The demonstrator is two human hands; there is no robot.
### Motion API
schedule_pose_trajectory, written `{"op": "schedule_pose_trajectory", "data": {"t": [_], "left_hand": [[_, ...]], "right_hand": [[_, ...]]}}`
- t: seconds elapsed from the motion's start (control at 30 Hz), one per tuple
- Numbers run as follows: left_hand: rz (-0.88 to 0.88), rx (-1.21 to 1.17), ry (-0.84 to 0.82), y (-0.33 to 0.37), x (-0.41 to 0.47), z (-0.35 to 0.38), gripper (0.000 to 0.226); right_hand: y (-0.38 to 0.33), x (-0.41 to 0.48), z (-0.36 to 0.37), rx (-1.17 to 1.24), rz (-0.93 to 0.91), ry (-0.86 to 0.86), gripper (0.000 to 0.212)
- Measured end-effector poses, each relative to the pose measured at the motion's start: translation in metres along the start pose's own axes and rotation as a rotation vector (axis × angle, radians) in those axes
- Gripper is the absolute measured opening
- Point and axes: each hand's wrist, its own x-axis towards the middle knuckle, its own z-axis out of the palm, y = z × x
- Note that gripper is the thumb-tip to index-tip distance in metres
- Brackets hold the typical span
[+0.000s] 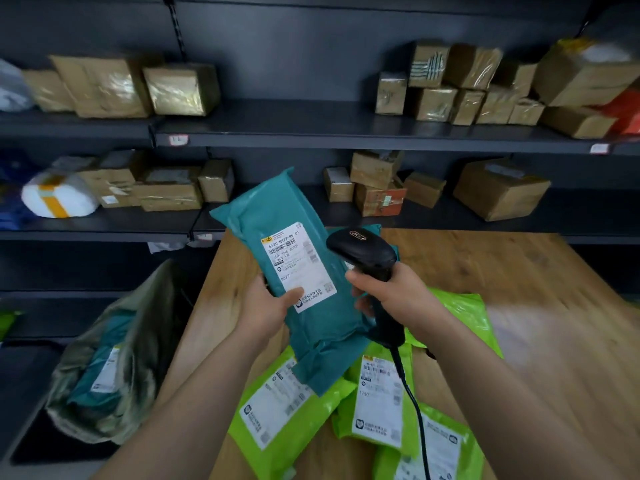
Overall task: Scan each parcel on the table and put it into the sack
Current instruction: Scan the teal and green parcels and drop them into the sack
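Head view: left hand grips the teal parcel above the wooden table, thumb pressed on its white label. Right hand grips the black scanner just beside that label. Green parcels lie on the table; the sack stands left, teal parcels inside.

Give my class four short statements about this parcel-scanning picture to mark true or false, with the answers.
1. The left hand holds a teal parcel. True.
2. The right hand grips scissors. False: it grips a black scanner.
3. The sack is empty. False: a second parcel lies inside it.
4. On the wooden table lie green parcels. True.
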Motion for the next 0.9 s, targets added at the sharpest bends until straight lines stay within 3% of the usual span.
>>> {"op": "schedule_pose_trajectory", "data": {"t": [0.3, 0.9], "left_hand": [[0.019, 0.24, 0.146, -0.031, -0.071, 0.014, 0.043], [0.03, 0.446, 0.216, -0.05, -0.102, 0.023, 0.037]], "right_hand": [[0.007, -0.084, -0.008, -0.137, -0.004, -0.017, 0.038], [-0.003, -0.153, -0.024, -0.154, 0.027, -0.015, 0.029]]}}
